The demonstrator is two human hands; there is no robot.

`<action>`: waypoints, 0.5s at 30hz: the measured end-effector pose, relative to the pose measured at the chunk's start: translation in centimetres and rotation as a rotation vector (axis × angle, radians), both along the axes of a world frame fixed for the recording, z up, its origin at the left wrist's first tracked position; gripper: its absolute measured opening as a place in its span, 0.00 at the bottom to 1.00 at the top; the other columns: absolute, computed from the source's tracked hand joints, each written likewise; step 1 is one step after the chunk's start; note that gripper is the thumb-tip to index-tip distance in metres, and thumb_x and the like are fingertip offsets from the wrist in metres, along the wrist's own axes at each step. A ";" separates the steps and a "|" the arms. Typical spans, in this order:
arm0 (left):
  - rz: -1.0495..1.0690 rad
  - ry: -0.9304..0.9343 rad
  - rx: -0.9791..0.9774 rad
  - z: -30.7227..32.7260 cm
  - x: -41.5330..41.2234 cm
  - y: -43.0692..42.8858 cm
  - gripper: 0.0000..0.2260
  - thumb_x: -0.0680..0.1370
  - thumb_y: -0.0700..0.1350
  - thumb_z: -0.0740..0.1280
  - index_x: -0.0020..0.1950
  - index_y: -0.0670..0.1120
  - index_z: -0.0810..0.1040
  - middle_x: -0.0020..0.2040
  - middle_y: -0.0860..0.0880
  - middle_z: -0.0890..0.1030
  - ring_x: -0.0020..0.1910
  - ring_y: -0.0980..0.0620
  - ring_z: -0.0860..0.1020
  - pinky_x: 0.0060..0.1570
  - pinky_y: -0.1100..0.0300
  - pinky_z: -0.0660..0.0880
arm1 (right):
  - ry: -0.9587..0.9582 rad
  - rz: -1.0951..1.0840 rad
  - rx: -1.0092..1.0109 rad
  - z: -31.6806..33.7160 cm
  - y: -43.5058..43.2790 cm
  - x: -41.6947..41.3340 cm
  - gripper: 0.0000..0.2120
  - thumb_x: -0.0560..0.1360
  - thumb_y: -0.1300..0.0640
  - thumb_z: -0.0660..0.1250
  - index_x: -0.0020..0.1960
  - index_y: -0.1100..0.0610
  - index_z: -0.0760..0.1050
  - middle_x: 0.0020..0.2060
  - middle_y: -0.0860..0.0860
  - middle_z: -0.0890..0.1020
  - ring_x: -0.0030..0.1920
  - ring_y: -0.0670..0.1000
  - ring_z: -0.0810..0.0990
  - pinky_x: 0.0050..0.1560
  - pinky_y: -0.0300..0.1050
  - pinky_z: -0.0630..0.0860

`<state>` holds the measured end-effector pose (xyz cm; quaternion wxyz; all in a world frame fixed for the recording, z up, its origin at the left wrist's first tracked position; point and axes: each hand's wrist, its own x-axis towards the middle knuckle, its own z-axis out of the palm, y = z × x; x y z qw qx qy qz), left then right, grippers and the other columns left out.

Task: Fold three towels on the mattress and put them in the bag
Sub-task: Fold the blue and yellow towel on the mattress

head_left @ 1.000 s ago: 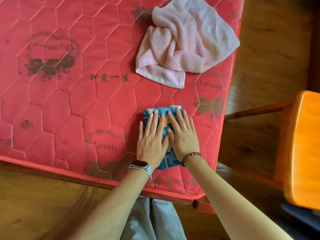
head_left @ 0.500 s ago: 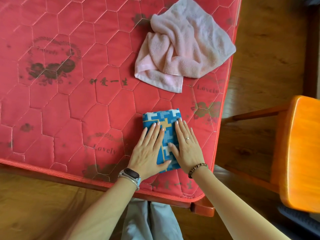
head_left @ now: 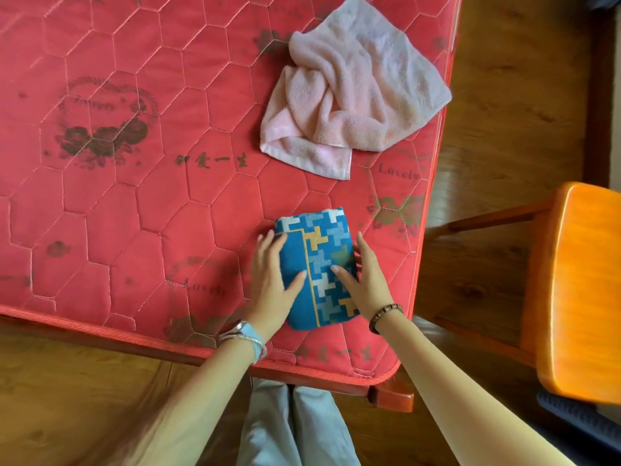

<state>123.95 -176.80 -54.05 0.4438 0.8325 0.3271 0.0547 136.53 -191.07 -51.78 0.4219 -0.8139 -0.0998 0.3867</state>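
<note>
Red quilted mattress point(head_left: 134, 203) filling most of the view, wooden floor point(head_left: 504, 95) beyond its edge at 3 o'clock. Folded blue patterned towel point(head_left: 316, 267) lying flat near the mattress corner at 5 o'clock. Left hand point(head_left: 272, 280) cupping its left edge, right hand point(head_left: 366, 280) its right edge, fingers of both spread loosely with thumbs resting on top. Crumpled pink towel point(head_left: 353, 92) at 1 o'clock, well apart. Orange chair point(head_left: 578, 290) at 3 o'clock.
</note>
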 end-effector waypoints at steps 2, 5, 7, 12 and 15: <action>0.233 -0.007 -0.242 0.1 0.3 0.0 0.29 0.74 0.51 0.70 0.72 0.44 0.68 0.70 0.45 0.70 0.68 0.49 0.70 0.70 0.53 0.67 | 0.076 -0.116 -0.031 0.2 0.4 0.2 0.35 0.76 0.54 0.69 0.77 0.56 0.56 0.68 0.51 0.70 0.65 0.48 0.72 0.63 0.47 0.75; 0.359 0.107 -0.571 0.6 0.9 -0.2 0.21 0.78 0.42 0.71 0.69 0.44 0.69 0.64 0.43 0.77 0.59 0.51 0.78 0.60 0.56 0.75 | 0.192 -0.223 -0.059 0.5 1.1 0.7 0.30 0.76 0.49 0.69 0.73 0.56 0.62 0.61 0.51 0.76 0.56 0.49 0.78 0.51 0.39 0.78; 0.400 0.176 -0.619 0.3 1.0 -0.2 0.20 0.78 0.46 0.71 0.69 0.42 0.72 0.62 0.44 0.81 0.58 0.49 0.80 0.58 0.55 0.76 | 0.203 -0.188 -0.123 0.2 1.6 1.1 0.24 0.77 0.46 0.67 0.66 0.56 0.66 0.56 0.51 0.77 0.53 0.51 0.79 0.48 0.42 0.77; 0.497 0.160 -0.872 0.8 1.7 -0.3 0.18 0.78 0.51 0.71 0.63 0.43 0.77 0.57 0.45 0.84 0.54 0.48 0.83 0.54 0.52 0.79 | 0.214 -0.078 -0.184 0.1 2.2 1.6 0.16 0.79 0.43 0.61 0.52 0.57 0.69 0.44 0.49 0.76 0.45 0.51 0.77 0.38 0.40 0.73; 0.521 0.093 -0.938 1.9 1.7 -0.1 0.12 0.79 0.48 0.70 0.59 0.45 0.78 0.55 0.45 0.85 0.49 0.51 0.84 0.49 0.56 0.80 | 0.217 -0.069 -0.154 0.7 2.3 1.5 0.14 0.79 0.43 0.60 0.51 0.55 0.69 0.43 0.48 0.76 0.44 0.49 0.78 0.40 0.41 0.75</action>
